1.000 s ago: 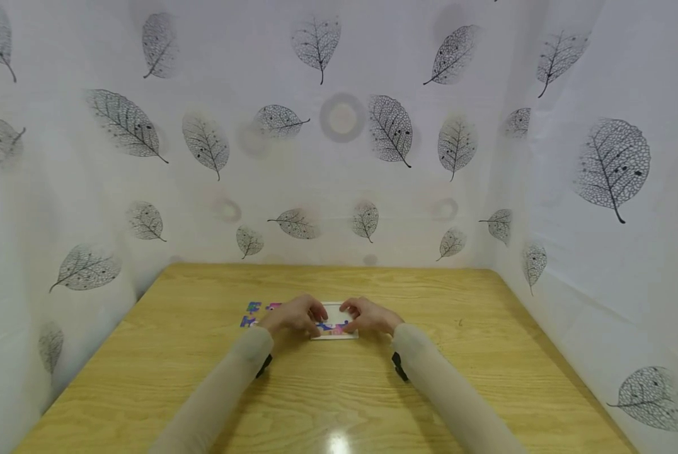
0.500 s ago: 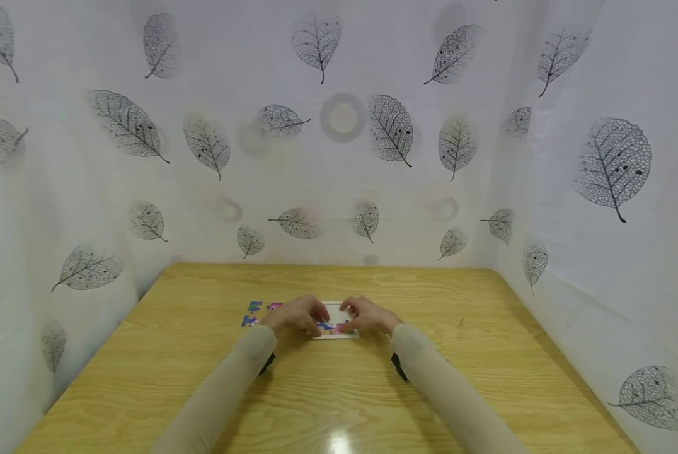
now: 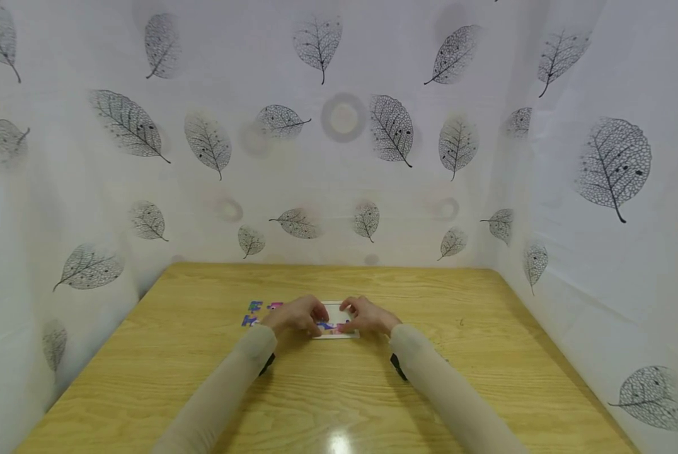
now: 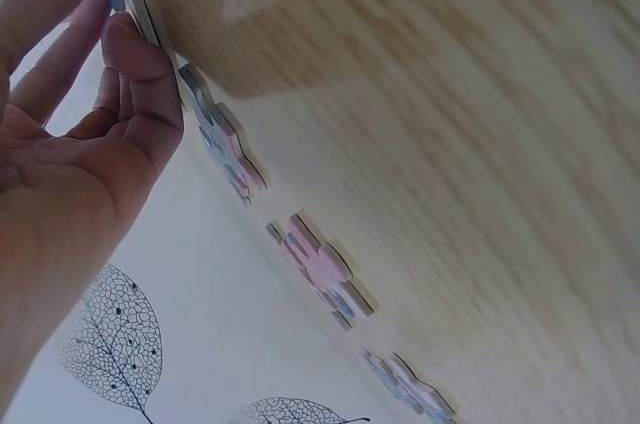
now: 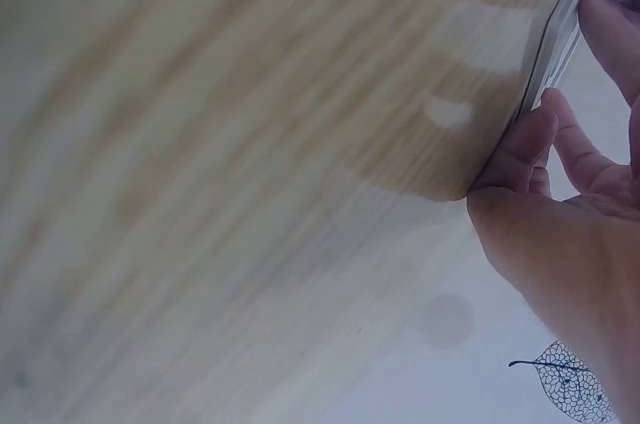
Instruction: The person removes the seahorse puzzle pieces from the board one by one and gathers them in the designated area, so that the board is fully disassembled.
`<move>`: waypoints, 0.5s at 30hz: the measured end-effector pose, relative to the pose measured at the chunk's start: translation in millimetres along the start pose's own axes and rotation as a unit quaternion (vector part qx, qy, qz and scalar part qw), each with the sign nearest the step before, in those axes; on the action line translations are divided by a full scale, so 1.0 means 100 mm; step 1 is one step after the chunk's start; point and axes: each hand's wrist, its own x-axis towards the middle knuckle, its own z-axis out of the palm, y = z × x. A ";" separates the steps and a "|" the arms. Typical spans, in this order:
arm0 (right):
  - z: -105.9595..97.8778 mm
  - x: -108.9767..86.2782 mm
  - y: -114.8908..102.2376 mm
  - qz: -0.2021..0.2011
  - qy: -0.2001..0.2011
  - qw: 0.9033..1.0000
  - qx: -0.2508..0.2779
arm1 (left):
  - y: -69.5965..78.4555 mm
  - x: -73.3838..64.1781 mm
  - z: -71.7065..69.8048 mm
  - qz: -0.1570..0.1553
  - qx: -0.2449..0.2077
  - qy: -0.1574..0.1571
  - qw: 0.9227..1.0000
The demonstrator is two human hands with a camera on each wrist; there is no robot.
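A white-rimmed puzzle tray (image 3: 339, 337) lies flat on the table, with joined blue and pink jigsaw pieces (image 3: 329, 327) along its near side and bare white beyond them. My left hand (image 3: 298, 315) holds the tray's left side, its curled fingers against the edge in the left wrist view. On the right side, my right hand (image 3: 371, 316) holds the tray, its thumb over the pieces near the corner. Curled fingers also meet the tray's edge (image 5: 552, 39) in the right wrist view. Both hands hide parts of the tray.
Left of the tray lie several loose puzzle pieces (image 3: 249, 321), partly behind the left hand. The left wrist view shows a pink piece (image 4: 320, 269) among them, flat on the wooden table (image 3: 430, 296). A leaf-patterned curtain (image 3: 339, 176) encloses the table's back and sides.
Very little differs. The right thumb has shifted slightly left over the pieces since the oldest frame; both hands stay at the tray.
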 end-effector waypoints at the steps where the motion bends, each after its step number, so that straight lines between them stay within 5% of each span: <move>1: 0.00 0.00 0.00 0.002 0.001 1.000 0.001 | 0.01 0.00 0.00 -0.002 0.001 0.000 1.000; 15: 0.00 0.01 0.01 0.006 0.003 1.000 0.005 | 0.08 -0.03 -0.01 -0.009 0.002 -0.010 1.000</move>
